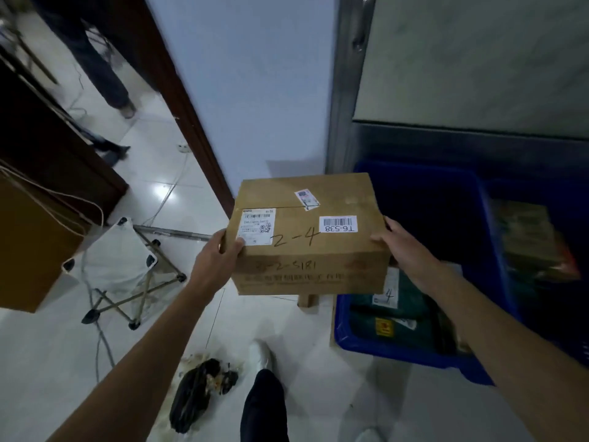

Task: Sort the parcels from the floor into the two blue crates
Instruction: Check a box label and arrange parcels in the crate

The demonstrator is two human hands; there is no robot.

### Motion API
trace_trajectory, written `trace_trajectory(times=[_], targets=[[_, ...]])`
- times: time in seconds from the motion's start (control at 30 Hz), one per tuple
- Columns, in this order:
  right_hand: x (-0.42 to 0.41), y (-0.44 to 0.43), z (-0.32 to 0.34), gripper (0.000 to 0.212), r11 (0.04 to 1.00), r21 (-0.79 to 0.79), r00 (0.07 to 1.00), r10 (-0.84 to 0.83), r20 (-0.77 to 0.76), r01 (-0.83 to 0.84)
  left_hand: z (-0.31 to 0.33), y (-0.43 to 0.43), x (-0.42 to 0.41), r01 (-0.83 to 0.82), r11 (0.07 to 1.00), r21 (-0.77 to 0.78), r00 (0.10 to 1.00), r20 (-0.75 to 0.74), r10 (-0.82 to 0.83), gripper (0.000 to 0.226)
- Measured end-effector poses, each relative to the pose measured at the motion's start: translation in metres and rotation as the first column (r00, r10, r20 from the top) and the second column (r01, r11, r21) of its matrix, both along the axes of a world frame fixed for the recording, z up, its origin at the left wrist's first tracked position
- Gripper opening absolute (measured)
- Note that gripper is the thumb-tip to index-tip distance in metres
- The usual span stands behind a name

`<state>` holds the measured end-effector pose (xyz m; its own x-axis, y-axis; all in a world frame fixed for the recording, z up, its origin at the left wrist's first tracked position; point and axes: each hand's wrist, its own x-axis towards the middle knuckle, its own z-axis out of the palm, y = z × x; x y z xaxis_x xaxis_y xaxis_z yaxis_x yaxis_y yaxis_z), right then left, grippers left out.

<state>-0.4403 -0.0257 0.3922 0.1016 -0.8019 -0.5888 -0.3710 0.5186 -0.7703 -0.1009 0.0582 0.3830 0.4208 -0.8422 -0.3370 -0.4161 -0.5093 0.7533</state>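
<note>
A brown cardboard parcel (pixel 307 237) marked "2-4" with white labels is held in the air between both hands. My left hand (pixel 220 253) grips its left near corner, thumb on top. My right hand (pixel 403 247) holds its right side, fingers along the edge. The parcel hangs just left of a blue crate (pixel 411 352), which holds a green parcel (pixel 401 311) with a "4" label. A second blue crate (pixel 492 199) stands to its right with parcels (pixel 529 244) inside.
A white folding stool (pixel 118 263) stands at the left beside a brown box (pixel 35 247). A black bag (pixel 194 393) lies on the tiled floor by my foot (pixel 263 355). Another person's legs (pixel 105 74) stand far left. Cables cross the floor.
</note>
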Motion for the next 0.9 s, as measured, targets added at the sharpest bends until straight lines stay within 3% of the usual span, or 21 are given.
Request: trace_trajectory(times=[0.23,0.43,0.6,0.9], targets=[[-0.146,0.045,0.053,0.057,0.984,-0.065,0.986,-0.163,0.048,0.166,0.085,-0.007,-0.147,0.154,0.972,-0.179,0.988,0.020,-0.153,0.039],[-0.251,0.077,0.069,0.050,0.922,-0.030,0.921,-0.385,0.062,0.387,0.086,-0.026,-0.253,0.274,0.941,-0.199,0.956,-0.046,-0.288,0.030],[-0.312,0.085,0.074,0.053,0.868,-0.057,0.870,-0.493,0.013,0.493,0.070,-0.061,-0.310,0.362,0.916,-0.172,0.924,-0.066,-0.378,0.043],[-0.368,0.076,0.107,0.057,0.778,-0.179,0.798,-0.595,0.095,0.602,0.081,-0.113,-0.372,0.506,0.832,-0.226,0.824,-0.158,-0.544,0.050]])
